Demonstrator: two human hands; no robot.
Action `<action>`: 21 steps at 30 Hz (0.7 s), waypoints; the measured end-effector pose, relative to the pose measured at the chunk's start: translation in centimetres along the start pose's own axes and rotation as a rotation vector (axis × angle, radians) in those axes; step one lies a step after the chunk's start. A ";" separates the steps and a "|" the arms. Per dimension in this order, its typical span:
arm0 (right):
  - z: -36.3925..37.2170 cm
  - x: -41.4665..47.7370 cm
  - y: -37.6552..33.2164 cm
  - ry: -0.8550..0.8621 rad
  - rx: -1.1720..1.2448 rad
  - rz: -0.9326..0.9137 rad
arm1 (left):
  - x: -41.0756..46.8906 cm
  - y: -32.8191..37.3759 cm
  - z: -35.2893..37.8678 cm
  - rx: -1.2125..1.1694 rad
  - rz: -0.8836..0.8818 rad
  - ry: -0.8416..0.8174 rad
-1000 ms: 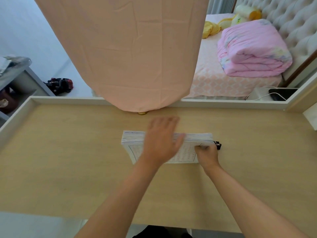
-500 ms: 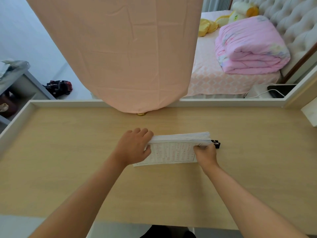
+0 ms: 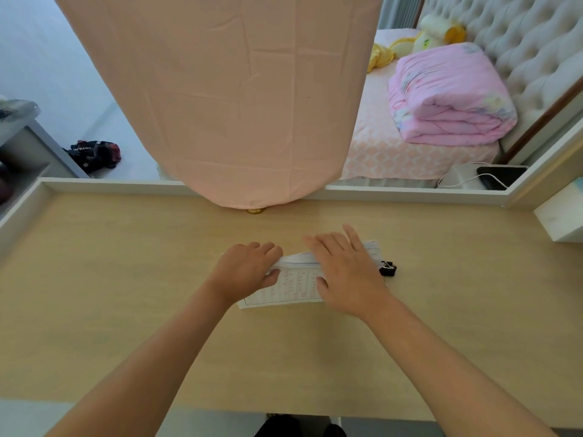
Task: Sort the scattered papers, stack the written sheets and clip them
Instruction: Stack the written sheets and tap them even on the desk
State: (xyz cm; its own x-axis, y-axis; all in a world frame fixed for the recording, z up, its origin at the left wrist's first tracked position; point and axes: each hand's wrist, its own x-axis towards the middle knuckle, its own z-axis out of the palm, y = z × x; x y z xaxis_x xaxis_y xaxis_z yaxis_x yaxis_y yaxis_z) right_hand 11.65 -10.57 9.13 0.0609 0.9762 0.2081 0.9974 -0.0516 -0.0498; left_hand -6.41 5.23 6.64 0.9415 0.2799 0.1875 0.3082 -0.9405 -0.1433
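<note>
Two bare forearms entered from the near edge and converged on the middle of the light wooden table (image 3: 132, 310). The stack of written sheets (image 3: 291, 283) lay flat at the table's centre, its top sheet ruled in a grid with red characters. The left hand (image 3: 246, 274) gripped the stack's left end, fingers (image 3: 268, 249) curled over the far edge and thumb pressed on the top sheet, so that the far left portion of the stack was slightly lifted. The right hand (image 3: 345, 272) lay palm-down across the right half of the stack, fingers spread and extended flat, holding nothing, pressing on the paper. A black binder clip (image 3: 388, 269) sat at the stack's right end, just beside the right hand; whether it was closed onto the sheets could not be told, as the hand covered that edge.

Farther back, a small brass-coloured base (image 3: 255, 211) touched the table under a hanging peach-pink cloth (image 3: 227, 99) that filled the upper centre. A white raised rim (image 3: 410, 194) bounded the table's far side. Beyond it to the right stood a bed (image 3: 394, 152) bearing a folded pink quilt (image 3: 448, 96) and a yellow plush toy (image 3: 438, 33) against a tufted headboard (image 3: 530, 42). To the far left, a dark bundle (image 3: 94, 152) lay on the floor.
</note>
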 end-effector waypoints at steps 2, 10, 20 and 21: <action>0.0 1.4 0.6 -0.223 -0.106 0.065 | 0.0 0.0 0.1 0.010 0.014 -0.011; 0.9 2.0 1.9 -0.227 -0.087 0.041 | 1.7 2.5 -0.4 0.029 -0.061 -0.035; 1.3 -1.2 12.2 0.194 0.718 0.787 | 2.3 2.1 0.2 -0.027 0.006 -0.031; 2.6 -1.9 13.7 0.047 0.597 0.845 | 2.4 2.0 0.1 -0.031 0.007 -0.029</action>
State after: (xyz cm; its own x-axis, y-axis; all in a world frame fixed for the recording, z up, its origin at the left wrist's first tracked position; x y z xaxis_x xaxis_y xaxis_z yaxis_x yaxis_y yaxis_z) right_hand 25.09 -12.63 5.49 0.7467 0.6600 -0.0824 0.4482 -0.5909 -0.6708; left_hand -3.54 4.00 6.65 0.9472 0.2785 0.1587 0.2979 -0.9477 -0.1147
